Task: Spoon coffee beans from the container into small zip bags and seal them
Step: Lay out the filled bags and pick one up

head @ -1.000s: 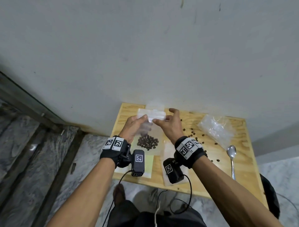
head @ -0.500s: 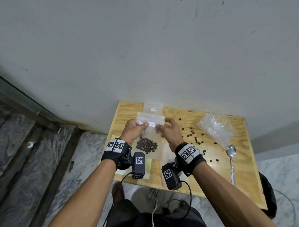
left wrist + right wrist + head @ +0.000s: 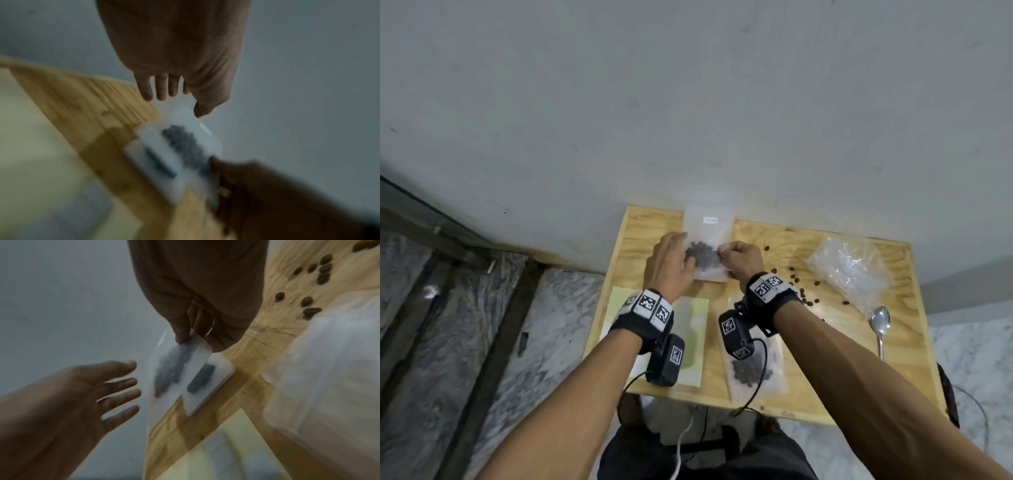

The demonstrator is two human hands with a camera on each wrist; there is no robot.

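Plastic, clear and limp, is what the right hand is pinching: a small zip bag with a dark clump of coffee beans inside, held by its edge between thumb and curled fingers at the far side of the wooden table, close to the wall. The left hand is lying beside the bag with its fingers straight and spread, gripping nothing; the left wrist view is showing them apart from the plastic. Both wrist views are blurred, so I cannot tell whether the strip on this bag is already pressed closed, though the way it is being handled by one edge suggests it probably is. Judging from the layout, the work is partly done: another filled bag is lying flat near the front edge, under the right wrist, and a further bag seems to be standing against the wall behind the one in hand. Loose beans are scattered across the wood to the right, a crumpled pile of empty bags is waiting beyond them, and the spoon is resting idle at the right edge. More filling and sealing appears to be left, and a bean container is not showing in any view.
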